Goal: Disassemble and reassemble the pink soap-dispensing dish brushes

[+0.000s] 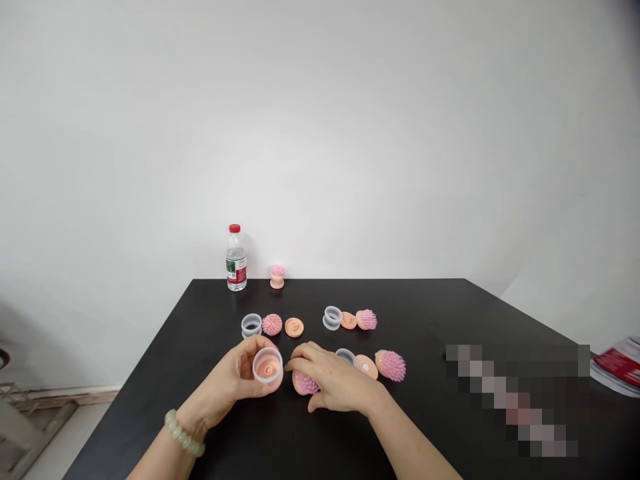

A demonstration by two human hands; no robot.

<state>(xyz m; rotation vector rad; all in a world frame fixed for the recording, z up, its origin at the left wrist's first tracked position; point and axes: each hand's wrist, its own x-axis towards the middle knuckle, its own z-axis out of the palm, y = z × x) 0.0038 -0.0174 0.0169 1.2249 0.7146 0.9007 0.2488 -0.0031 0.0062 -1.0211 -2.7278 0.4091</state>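
With the left hand (239, 371) gripping a clear-rimmed cup (268, 369) and the right hand (336, 380) curved over a bristle head (306, 383) at the cup's three o'clock, hold impossible to tell, careless knuckles could shove the translucent ring (347, 357) at the head's two o'clock.

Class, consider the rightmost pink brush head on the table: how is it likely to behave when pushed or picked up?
The brush head may rock or roll when pushed, since its peach base looks rounded. Its thin bristles would probably bend under pressure. It is likely light to lift, being small compared with the right hand.
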